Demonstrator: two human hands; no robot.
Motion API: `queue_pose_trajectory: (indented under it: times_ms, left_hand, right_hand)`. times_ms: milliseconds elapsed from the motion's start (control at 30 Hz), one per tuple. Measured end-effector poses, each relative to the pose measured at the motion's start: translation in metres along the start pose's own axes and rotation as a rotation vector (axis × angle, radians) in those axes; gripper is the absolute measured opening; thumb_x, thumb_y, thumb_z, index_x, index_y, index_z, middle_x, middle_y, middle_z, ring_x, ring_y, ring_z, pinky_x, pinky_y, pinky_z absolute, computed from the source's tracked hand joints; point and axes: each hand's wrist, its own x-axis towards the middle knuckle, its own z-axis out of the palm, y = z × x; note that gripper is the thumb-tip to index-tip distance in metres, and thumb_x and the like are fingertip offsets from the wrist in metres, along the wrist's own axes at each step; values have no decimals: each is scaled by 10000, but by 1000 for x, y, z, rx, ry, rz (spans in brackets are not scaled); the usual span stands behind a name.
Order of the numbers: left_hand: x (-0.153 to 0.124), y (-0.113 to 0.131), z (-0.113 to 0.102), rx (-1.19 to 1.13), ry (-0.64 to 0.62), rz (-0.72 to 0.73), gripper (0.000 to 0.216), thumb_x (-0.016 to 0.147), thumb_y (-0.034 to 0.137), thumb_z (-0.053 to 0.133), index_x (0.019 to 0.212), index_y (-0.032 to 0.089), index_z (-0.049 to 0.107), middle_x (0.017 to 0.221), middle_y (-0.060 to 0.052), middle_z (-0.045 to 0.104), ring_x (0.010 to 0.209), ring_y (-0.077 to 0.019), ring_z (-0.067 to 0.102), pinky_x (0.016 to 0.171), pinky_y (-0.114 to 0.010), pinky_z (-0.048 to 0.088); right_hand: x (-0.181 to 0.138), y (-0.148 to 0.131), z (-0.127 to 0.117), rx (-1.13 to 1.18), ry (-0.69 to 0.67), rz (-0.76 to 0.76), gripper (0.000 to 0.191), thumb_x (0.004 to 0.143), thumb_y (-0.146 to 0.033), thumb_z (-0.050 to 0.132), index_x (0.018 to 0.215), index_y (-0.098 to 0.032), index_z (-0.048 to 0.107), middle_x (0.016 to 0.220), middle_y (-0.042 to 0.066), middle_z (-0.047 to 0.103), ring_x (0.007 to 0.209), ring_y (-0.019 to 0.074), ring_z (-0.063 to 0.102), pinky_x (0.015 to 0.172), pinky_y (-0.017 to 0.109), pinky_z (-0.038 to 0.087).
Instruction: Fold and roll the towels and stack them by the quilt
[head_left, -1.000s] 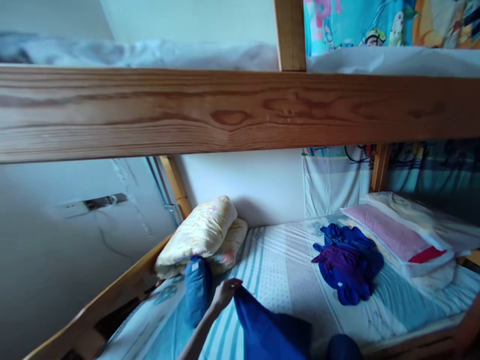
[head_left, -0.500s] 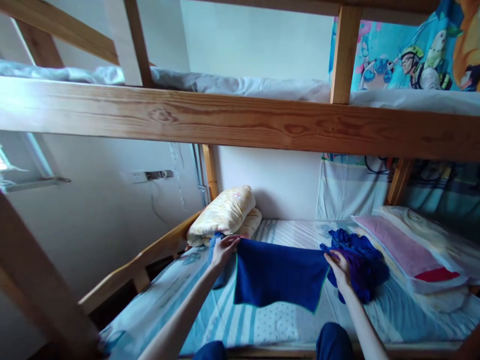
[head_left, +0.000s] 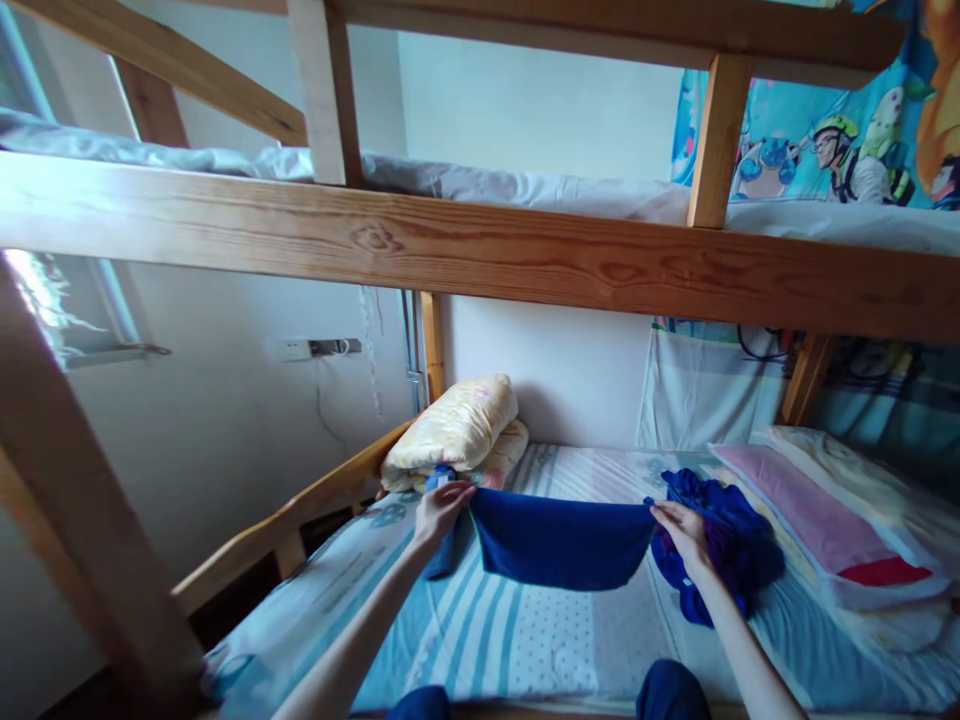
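Note:
A dark blue cloth [head_left: 564, 540] with a thin green edge hangs stretched between my two hands above the lower bunk. My left hand [head_left: 444, 508] pinches its upper left corner, and my right hand [head_left: 681, 530] pinches the upper right one. Behind my right hand lies a crumpled pile of blue and purple cloth [head_left: 724, 540]. A folded blue fabric item [head_left: 442, 555] rests on the bed just behind my left hand, partly hidden by it.
The patterned sheet [head_left: 555, 650] covers the lower bunk. A rolled cream quilt [head_left: 457, 425] sits at the back left, a pink pillow [head_left: 795, 500] at the right. The upper bunk's wooden beam [head_left: 480, 245] crosses overhead; a wooden post [head_left: 67, 480] stands at left.
The cloth's lower edge has swung up and away, so it looks shorter. Both hands keep their hold on its corners. The view has shifted slightly left and up.

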Motion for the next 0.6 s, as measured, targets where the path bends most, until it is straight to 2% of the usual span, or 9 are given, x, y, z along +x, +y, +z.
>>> queue_pose_trajectory:
  times_ms: [100, 200, 367, 500, 600]
  left_hand:
    - [-7, -15, 1, -51, -86, 5, 659, 534, 768, 747, 824, 177, 769, 812, -101, 789, 829, -282, 740, 706, -332, 556]
    - [-12, -36, 2, -69, -178, -29, 673, 484, 761, 784, 792, 162, 770, 732, -92, 766, 726, -253, 715, 653, -319, 536]
    - [-20, -76, 7, -60, -334, -111, 642, 496, 716, 802, 796, 150, 779, 626, -63, 724, 618, -216, 673, 596, -302, 506]
    - [-26, -97, 20, -38, -413, -165, 550, 558, 649, 796, 802, 156, 776, 658, -74, 744, 671, -245, 721, 580, -301, 528]
    - [-23, -101, 42, -1, -404, -271, 415, 544, 527, 841, 717, 163, 743, 636, -61, 734, 678, -251, 738, 640, -330, 589]
  right_hand:
    - [-7, 7, -10, -5, -41, 74, 422, 509, -470, 890, 793, -176, 784, 790, 89, 781, 778, 259, 722, 701, 350, 572]
    - [-13, 17, -22, -37, -81, 152, 373, 503, -402, 874, 787, -175, 793, 804, 86, 779, 749, 240, 701, 634, 310, 536]
    - [-19, 40, -35, -118, -116, 329, 335, 527, -321, 805, 828, -176, 803, 730, 56, 743, 543, 136, 565, 460, 219, 352]
    - [-16, 57, -30, -135, -90, 385, 267, 531, -273, 754, 778, -182, 791, 641, 36, 693, 497, 118, 522, 436, 203, 290]
    - [-4, 69, -16, -138, -68, 381, 188, 527, -229, 722, 703, -188, 771, 572, 25, 663, 475, 127, 526, 431, 210, 296]
